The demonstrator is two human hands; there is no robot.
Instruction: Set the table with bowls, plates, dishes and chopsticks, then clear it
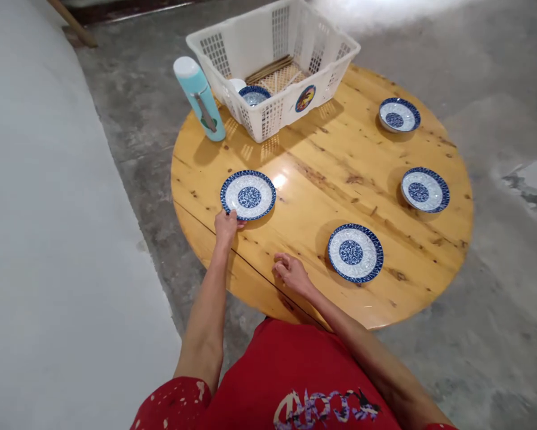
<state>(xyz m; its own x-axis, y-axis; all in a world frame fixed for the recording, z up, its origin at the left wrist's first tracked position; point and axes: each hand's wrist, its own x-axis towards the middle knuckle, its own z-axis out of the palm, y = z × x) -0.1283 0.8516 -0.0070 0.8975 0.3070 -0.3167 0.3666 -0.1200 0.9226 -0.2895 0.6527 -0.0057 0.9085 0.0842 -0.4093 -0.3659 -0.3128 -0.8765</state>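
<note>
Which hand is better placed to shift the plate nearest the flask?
Left. The left hand already touches the near rim of that plate. The right hand rests loosely curled on the table, apart from it and nearer another plate.

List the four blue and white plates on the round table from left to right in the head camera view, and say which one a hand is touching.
Plate under the left hand (left hand touches its near rim) → near plate → far plate → right plate.
</note>
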